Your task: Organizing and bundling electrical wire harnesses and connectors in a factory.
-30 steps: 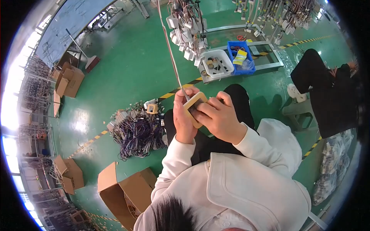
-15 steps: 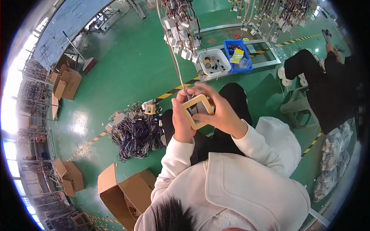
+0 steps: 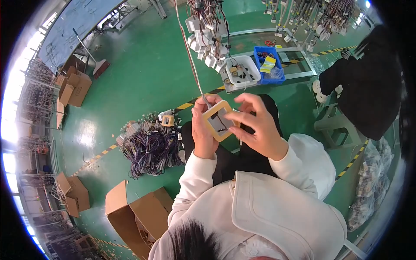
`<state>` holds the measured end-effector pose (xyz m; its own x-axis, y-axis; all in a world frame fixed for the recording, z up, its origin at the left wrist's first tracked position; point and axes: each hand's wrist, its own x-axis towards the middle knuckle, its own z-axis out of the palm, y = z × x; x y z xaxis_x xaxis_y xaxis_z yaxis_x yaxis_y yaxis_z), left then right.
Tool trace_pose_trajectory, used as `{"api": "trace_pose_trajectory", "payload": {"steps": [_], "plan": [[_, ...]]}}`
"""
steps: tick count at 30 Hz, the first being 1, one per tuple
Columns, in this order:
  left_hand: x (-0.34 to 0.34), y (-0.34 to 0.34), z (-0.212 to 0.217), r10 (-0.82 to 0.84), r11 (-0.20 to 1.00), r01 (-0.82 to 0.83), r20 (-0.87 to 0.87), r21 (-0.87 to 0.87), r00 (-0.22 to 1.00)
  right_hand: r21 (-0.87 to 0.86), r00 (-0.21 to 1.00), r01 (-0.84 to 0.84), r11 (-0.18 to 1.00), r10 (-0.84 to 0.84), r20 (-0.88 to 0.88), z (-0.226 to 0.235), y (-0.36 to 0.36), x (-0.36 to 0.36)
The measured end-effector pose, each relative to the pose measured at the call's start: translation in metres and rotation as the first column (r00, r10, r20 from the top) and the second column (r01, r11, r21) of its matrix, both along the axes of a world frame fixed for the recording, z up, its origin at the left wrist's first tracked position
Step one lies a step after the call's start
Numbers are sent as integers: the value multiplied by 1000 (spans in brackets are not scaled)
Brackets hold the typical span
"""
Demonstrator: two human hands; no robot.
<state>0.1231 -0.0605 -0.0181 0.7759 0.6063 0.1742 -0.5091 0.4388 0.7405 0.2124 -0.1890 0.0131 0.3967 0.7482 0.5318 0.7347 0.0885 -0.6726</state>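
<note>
My left hand (image 3: 202,134) is wrapped round the left side of a square white housing with a cream-yellow padded rim (image 3: 211,130). Thin dark wires (image 3: 222,123) lie inside its hollow. From its upper side a grey cable (image 3: 197,79) runs up toward a hanging bunch of wires with white boxes (image 3: 201,37). My right hand (image 3: 263,134) is at the housing's right edge with its fingers apart. Its thumb and index fingertips are close to the rim; whether they touch it I cannot tell.
Bundled dark cables (image 3: 149,149) lie on the floor at left, with a similar yellow-rimmed piece (image 3: 167,120) on them. Ahead are a white tray (image 3: 229,71) and a blue bin (image 3: 273,81) of parts. A cardboard box (image 3: 151,208) stands nearby; a person in black (image 3: 368,86) is at right beside a stool (image 3: 331,125).
My right hand has drawn back to the right from over the housing, and its fingers have spread. More of the wires inside now shows. The person at right has leaned forward.
</note>
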Motion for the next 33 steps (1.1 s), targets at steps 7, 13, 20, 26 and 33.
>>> {"api": "trace_pose_trajectory", "payload": {"steps": [7, 13, 20, 26, 33], "plan": [[-2, -3, 3, 57, 997, -55, -37, 61, 998, -56, 980, -31, 998, 42, 195, -2, 2, -1], [-1, -3, -1, 158, 958, -142, -45, 248, 986, 14, 983, -33, 999, 30, 183, -12, 10, -11], [-7, 8, 9, 49, 978, -66, -87, -198, 995, 215, 994, -110, 970, 104, 36, -5, -2, -8], [-4, 2, 16, 91, 907, -132, -121, -400, 988, 309, 990, -100, 946, 126, -65, -26, -2, -10], [0, -5, 24, 79, 926, -110, -99, -361, 992, 273, 942, -115, 955, 18, 336, -14, -2, -1]]}}
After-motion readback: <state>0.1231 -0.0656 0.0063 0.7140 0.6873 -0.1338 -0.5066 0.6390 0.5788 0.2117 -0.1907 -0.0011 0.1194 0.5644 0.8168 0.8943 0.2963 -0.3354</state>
